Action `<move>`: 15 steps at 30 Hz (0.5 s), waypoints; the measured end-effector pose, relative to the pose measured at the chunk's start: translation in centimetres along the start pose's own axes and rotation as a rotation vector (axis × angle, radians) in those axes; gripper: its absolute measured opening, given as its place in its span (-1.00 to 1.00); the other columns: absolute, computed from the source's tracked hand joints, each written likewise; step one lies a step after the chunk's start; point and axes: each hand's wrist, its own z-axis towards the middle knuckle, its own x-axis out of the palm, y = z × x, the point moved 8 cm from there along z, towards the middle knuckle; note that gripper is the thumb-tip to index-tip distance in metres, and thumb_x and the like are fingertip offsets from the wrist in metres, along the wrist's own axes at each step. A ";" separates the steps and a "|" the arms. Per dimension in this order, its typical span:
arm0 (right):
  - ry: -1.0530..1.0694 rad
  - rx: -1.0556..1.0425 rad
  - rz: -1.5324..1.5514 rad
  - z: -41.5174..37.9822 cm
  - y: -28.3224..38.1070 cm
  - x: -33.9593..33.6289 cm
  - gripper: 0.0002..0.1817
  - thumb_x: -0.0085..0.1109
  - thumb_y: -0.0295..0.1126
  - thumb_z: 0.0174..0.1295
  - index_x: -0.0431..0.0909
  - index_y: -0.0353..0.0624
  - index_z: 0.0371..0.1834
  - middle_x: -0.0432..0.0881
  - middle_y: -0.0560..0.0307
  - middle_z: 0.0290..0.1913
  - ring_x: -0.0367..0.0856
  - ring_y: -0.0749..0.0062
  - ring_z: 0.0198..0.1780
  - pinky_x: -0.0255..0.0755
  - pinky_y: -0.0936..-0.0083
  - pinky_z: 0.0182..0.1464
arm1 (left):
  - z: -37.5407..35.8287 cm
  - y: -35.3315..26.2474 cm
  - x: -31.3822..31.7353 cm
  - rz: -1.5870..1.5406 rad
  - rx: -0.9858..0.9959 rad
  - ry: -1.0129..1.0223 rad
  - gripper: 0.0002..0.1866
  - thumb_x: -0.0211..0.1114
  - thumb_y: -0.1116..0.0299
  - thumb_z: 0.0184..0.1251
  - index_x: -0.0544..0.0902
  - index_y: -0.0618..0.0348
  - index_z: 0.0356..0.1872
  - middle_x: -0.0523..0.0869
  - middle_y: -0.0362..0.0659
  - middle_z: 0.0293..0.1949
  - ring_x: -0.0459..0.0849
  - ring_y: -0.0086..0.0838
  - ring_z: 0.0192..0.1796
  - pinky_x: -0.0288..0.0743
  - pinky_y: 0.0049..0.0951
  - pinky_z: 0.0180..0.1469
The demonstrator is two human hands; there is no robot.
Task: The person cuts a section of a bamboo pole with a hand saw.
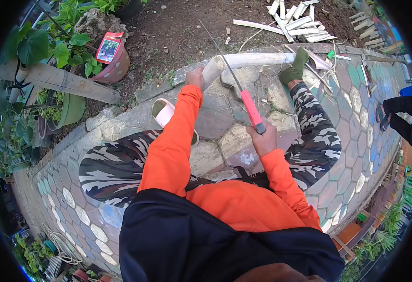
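Observation:
My right hand (pixel 264 137) is closed around the red and black handle of a saw (pixel 249 107). Its long thin blade points up and away, crossing over the pale bamboo near the joint of two lengths in this view. My left hand (pixel 195 78) grips a short bamboo piece (pixel 212 71), its cut end facing up. Beyond it a longer bamboo pole (pixel 262 58) lies along the stone edging. My foot in a green sock (pixel 294 68) rests by the pole's right end.
Split bamboo strips (pixel 300 21) are heaped on the soil at the top. A pink slipper (pixel 164 112) lies beside my left forearm. Potted plants (pixel 114 66) stand at the left. Another person's legs (pixel 401 105) show at the right, on hexagonal paving (pixel 342 141).

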 end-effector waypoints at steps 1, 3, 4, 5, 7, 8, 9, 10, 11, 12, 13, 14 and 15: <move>-0.003 -0.007 0.002 0.0 -0.7 0.2 -0.82 0.24 -0.43 -0.04 0.46 -0.27 -0.46 0.42 0.13 -0.64 0.40 0.46 -0.55 0.32 0.42 -0.44 | -0.5 -0.6 -0.2 0.155 0.023 0.024 -0.64 0.12 0.12 0.14 0.69 0.20 -0.29 0.65 0.19 -0.39 0.65 -0.06 -0.30 0.44 -0.26 -0.19; 0.145 0.262 0.175 0.3 -3.3 1.6 -0.83 0.24 -0.45 -0.04 0.46 -0.28 -0.45 0.42 0.21 -0.63 0.39 0.47 -0.55 0.30 0.46 -0.45 | -1.2 -1.6 -0.2 0.306 0.051 0.036 -0.74 0.06 0.27 0.23 0.68 0.12 -0.23 0.68 0.06 -0.41 0.67 -0.22 -0.32 0.47 -0.35 -0.23; 0.146 0.253 0.174 0.5 -2.9 1.4 -0.83 0.24 -0.45 -0.04 0.46 -0.28 -0.45 0.42 0.21 -0.63 0.39 0.47 -0.55 0.30 0.46 -0.45 | -1.7 -1.3 0.2 0.028 -0.021 0.027 -0.70 0.05 0.23 0.24 0.67 0.18 -0.25 0.67 -0.01 -0.42 0.65 -0.28 -0.35 0.45 -0.36 -0.25; 0.245 0.393 0.448 -0.1 -3.1 2.2 -0.83 0.25 -0.46 -0.04 0.46 -0.29 -0.45 0.41 0.24 -0.63 0.38 0.48 -0.55 0.30 0.48 -0.46 | -2.2 -1.0 0.7 -0.246 -0.095 0.024 -0.66 0.03 0.19 0.26 0.66 0.24 -0.26 0.66 -0.08 -0.43 0.62 -0.35 -0.37 0.43 -0.37 -0.27; 0.332 0.527 0.724 -1.0 -1.9 3.1 -0.83 0.25 -0.47 -0.03 0.46 -0.29 -0.45 0.41 0.27 -0.63 0.36 0.49 -0.55 0.29 0.49 -0.46 | -1.9 -0.8 2.1 -0.491 -0.210 -0.012 -0.64 0.04 0.19 0.24 0.67 0.30 -0.31 0.68 0.00 -0.43 0.63 -0.30 -0.39 0.42 -0.34 -0.27; 0.218 0.303 0.473 -0.3 -0.3 1.9 -0.84 0.25 -0.47 -0.03 0.47 -0.29 -0.45 0.42 0.23 -0.63 0.37 0.49 -0.56 0.29 0.48 -0.46 | -2.0 -0.2 2.8 -0.733 -0.331 -0.053 -0.61 0.05 0.19 0.23 0.68 0.37 -0.35 0.69 0.07 -0.42 0.63 -0.25 -0.40 0.42 -0.31 -0.27; 0.107 0.080 0.220 -0.1 1.6 0.7 -0.84 0.26 -0.47 -0.03 0.47 -0.28 -0.45 0.43 0.20 -0.63 0.37 0.48 -0.56 0.30 0.47 -0.45 | -2.0 -0.9 2.6 -0.735 -0.331 -0.049 -0.61 0.05 0.19 0.23 0.68 0.37 -0.35 0.69 0.07 -0.42 0.63 -0.25 -0.40 0.42 -0.31 -0.27; 0.106 0.076 0.218 -0.1 2.0 0.7 -0.84 0.26 -0.47 -0.03 0.47 -0.28 -0.45 0.43 0.20 -0.63 0.37 0.48 -0.56 0.30 0.47 -0.45 | -1.6 -1.9 1.8 -0.661 -0.292 -0.055 -0.61 0.05 0.18 0.24 0.68 0.36 -0.36 0.69 0.01 -0.44 0.62 -0.31 -0.42 0.42 -0.33 -0.28; 0.034 -0.017 0.180 0.0 3.0 0.0 -0.84 0.26 -0.46 -0.03 0.48 -0.28 -0.45 0.43 0.15 -0.63 0.37 0.47 -0.56 0.30 0.48 -0.44 | -1.3 -3.0 1.0 -0.589 -0.249 -0.065 -0.61 0.05 0.17 0.24 0.68 0.35 -0.36 0.69 -0.06 -0.45 0.60 -0.38 -0.43 0.41 -0.36 -0.30; -0.038 -0.113 0.143 0.2 4.0 -0.7 -0.84 0.26 -0.46 -0.03 0.49 -0.28 -0.44 0.44 0.11 -0.63 0.38 0.46 -0.55 0.31 0.48 -0.43 | -0.9 -3.2 0.7 -0.594 -0.240 -0.072 -0.61 0.05 0.17 0.24 0.68 0.35 -0.36 0.69 -0.06 -0.45 0.60 -0.38 -0.43 0.41 -0.36 -0.30; -0.037 -0.125 0.145 0.6 4.3 -0.8 -0.84 0.26 -0.46 -0.03 0.49 -0.28 -0.44 0.44 0.11 -0.63 0.38 0.46 -0.55 0.31 0.48 -0.43 | -0.5 -4.0 0.2 -0.466 -0.159 -0.055 -0.60 0.05 0.17 0.25 0.68 0.35 -0.37 0.67 -0.09 -0.47 0.58 -0.42 -0.44 0.40 -0.37 -0.31; -0.031 -0.135 0.100 0.9 4.4 -0.9 -0.84 0.26 -0.46 -0.04 0.49 -0.28 -0.43 0.44 0.07 -0.62 0.38 0.45 -0.55 0.31 0.47 -0.43 | -0.3 -4.7 -0.1 -0.336 -0.082 -0.038 -0.60 0.06 0.17 0.25 0.69 0.35 -0.37 0.66 -0.13 -0.48 0.56 -0.46 -0.44 0.39 -0.39 -0.32; -0.026 -0.143 0.055 1.2 4.5 -1.0 -0.84 0.26 -0.46 -0.04 0.50 -0.27 -0.43 0.44 0.04 -0.62 0.38 0.44 -0.55 0.31 0.47 -0.42 | -0.8 -6.0 -0.5 -0.335 -0.076 -0.042 -0.60 0.06 0.17 0.25 0.69 0.35 -0.37 0.66 -0.13 -0.48 0.56 -0.46 -0.44 0.39 -0.39 -0.32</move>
